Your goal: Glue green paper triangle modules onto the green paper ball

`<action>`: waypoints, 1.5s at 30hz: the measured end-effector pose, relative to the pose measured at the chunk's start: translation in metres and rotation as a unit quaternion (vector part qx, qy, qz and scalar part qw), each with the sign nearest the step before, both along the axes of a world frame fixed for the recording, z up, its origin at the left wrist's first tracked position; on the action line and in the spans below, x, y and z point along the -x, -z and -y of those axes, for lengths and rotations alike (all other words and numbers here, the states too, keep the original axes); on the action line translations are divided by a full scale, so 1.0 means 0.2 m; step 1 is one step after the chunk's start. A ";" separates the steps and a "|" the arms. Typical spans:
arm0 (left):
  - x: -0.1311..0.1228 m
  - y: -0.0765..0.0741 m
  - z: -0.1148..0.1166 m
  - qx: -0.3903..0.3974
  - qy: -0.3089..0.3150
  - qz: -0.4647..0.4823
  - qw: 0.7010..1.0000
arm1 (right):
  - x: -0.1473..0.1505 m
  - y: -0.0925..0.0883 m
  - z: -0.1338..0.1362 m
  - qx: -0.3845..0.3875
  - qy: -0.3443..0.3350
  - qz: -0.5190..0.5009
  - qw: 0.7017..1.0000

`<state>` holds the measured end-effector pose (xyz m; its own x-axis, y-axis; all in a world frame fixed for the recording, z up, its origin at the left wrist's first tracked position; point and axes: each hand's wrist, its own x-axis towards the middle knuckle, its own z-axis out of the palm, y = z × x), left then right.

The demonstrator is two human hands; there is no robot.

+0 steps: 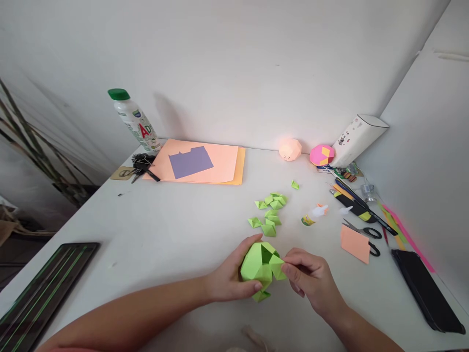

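My left hand [229,278] cups a partly built green paper polyhedron [258,266] just above the white table [164,234]. My right hand [313,281] pinches a small green folded piece at the ball's right side, pressed against it. Several loose green folded paper units [271,210] lie in a cluster on the table a little beyond the hands, and one more green unit [295,185] lies farther back on its own.
A small glue bottle [314,215] lies right of the units. Scissors [364,232], pens, an orange paper square [354,243] and a black phone [425,288] sit at right. Orange sheets [220,164], a plastic bottle [134,120], keys, two finished paper balls [321,154] stand at the back. A dark tablet [44,288] lies at left.
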<state>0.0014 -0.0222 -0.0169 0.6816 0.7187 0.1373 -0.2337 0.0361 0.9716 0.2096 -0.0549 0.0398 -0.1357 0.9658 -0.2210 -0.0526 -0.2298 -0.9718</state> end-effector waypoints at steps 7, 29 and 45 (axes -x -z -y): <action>0.00 -0.01 0.00 0.002 0.005 0.005 1.000 | 0.03 -0.02 0.00 0.017 0.001 -0.002 1.000; 0.00 -0.09 -0.01 0.010 0.007 -0.068 0.998 | 0.05 -0.04 0.01 0.010 -0.021 0.018 1.000; -0.01 -0.09 -0.01 0.027 0.005 -0.054 0.998 | 0.05 -0.02 0.01 0.048 -0.027 0.003 0.998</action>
<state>0.0025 -0.0205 0.0017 0.6976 0.7161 0.0234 -0.1263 0.0908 0.9878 0.1988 -0.0570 0.0446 -0.1851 0.9314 -0.3133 -0.0329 -0.3245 -0.9453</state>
